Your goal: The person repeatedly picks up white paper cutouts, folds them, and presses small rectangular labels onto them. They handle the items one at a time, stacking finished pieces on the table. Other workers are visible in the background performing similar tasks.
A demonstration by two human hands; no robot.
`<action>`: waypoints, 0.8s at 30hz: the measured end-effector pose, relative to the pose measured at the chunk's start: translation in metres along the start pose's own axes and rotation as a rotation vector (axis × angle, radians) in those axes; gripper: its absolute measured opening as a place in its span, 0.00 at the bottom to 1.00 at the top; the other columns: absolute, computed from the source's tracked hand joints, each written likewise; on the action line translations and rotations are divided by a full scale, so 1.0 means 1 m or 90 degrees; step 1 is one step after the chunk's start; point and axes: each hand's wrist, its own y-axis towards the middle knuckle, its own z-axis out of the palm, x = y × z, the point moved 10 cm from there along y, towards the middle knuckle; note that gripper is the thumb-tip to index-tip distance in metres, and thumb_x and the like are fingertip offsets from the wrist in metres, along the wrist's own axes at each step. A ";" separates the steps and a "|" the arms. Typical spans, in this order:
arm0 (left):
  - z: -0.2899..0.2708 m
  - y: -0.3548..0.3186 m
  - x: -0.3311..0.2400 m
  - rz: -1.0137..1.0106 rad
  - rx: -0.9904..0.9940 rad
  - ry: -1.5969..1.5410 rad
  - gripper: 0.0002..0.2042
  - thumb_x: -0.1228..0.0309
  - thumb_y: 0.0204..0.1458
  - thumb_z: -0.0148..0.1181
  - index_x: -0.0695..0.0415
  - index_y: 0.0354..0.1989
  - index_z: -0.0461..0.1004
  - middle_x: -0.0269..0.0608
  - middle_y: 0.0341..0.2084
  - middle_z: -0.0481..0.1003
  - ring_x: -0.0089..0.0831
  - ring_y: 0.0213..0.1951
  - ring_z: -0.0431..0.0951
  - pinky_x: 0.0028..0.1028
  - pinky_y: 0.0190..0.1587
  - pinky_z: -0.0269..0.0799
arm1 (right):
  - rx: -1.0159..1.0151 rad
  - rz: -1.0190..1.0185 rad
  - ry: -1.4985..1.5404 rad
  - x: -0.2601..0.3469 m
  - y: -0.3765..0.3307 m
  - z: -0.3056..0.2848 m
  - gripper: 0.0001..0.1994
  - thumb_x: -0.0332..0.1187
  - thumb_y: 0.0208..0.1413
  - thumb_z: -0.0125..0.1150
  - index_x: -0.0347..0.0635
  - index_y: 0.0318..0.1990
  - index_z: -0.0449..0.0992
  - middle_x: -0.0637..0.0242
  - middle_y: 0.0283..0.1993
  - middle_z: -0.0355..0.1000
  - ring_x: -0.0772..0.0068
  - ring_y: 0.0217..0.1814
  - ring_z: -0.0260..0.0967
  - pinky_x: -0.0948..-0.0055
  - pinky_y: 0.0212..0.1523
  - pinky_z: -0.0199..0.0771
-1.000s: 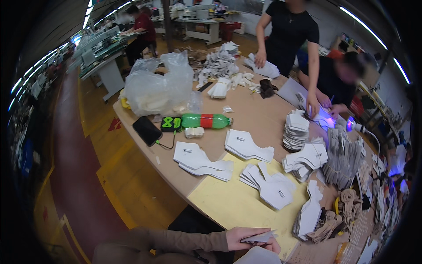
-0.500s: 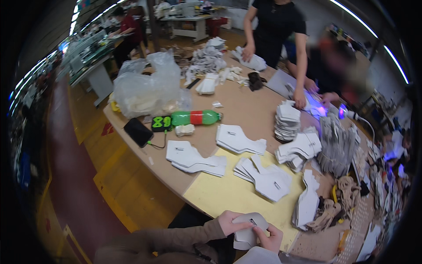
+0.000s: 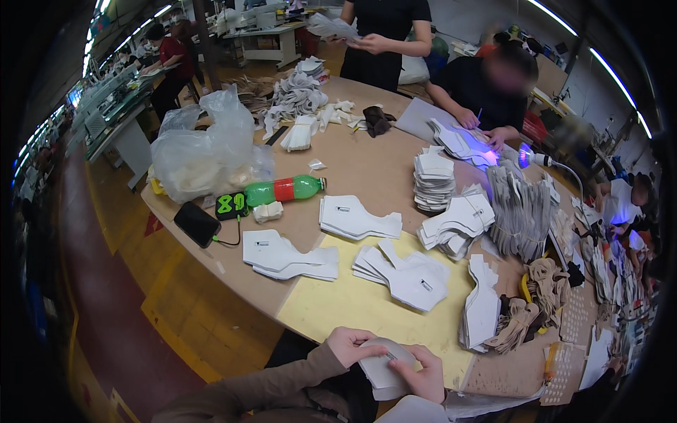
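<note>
Near the table's front edge, both hands grip one white cut shoe piece (image 3: 381,378), curved at the top and bearing a small dark mark. My left hand (image 3: 348,346) has its thumb laid across the piece's upper face. From the other side my right hand (image 3: 427,374) pinches it, the thumb close to the mark. Whether it is one layer or several I cannot tell. Just beyond lie a fanned stack of white pieces (image 3: 422,280) on a yellow sheet (image 3: 338,307) and another stack (image 3: 285,255) to its left. A further pile (image 3: 481,299) sits at the right.
At the left are a phone (image 3: 197,224), a green bottle (image 3: 289,189) and a plastic bag (image 3: 204,151). Grey bundles (image 3: 520,215) and a lit purple lamp (image 3: 525,155) stand at the right. Across the table, one person stands (image 3: 388,42) and another sits (image 3: 479,92).
The standing person's hands have left the table and now hold white pieces in the air. My thumbs have shifted on the piece, which is tilted differently. The view has moved slightly.
</note>
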 end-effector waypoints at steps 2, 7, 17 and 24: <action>0.000 0.000 -0.003 0.033 -0.013 0.031 0.12 0.69 0.58 0.69 0.64 0.44 0.83 0.34 0.29 0.82 0.13 0.32 0.75 0.18 0.36 0.72 | 0.034 0.121 0.070 -0.021 -0.002 0.008 0.09 0.29 0.53 0.74 0.33 0.38 0.85 0.63 0.30 0.81 0.75 0.36 0.76 0.75 0.40 0.74; -0.005 -0.005 0.002 0.010 -0.035 0.112 0.12 0.68 0.59 0.69 0.63 0.45 0.84 0.34 0.30 0.83 0.13 0.31 0.75 0.19 0.35 0.73 | 0.054 0.170 0.104 -0.033 -0.005 0.015 0.12 0.33 0.55 0.74 0.31 0.38 0.85 0.62 0.29 0.82 0.78 0.30 0.76 0.76 0.33 0.74; 0.001 -0.002 -0.005 0.011 0.075 0.083 0.11 0.69 0.58 0.69 0.62 0.46 0.84 0.34 0.32 0.84 0.14 0.35 0.76 0.18 0.39 0.72 | 0.101 0.116 0.002 -0.022 -0.003 0.012 0.11 0.32 0.53 0.74 0.31 0.36 0.85 0.60 0.27 0.81 0.76 0.29 0.76 0.75 0.33 0.74; -0.003 0.000 0.001 0.026 0.043 0.074 0.11 0.71 0.56 0.71 0.60 0.46 0.85 0.31 0.32 0.84 0.13 0.33 0.75 0.18 0.37 0.71 | 0.065 0.151 0.055 -0.026 -0.005 0.008 0.10 0.31 0.53 0.73 0.31 0.37 0.85 0.58 0.27 0.81 0.74 0.29 0.77 0.75 0.34 0.74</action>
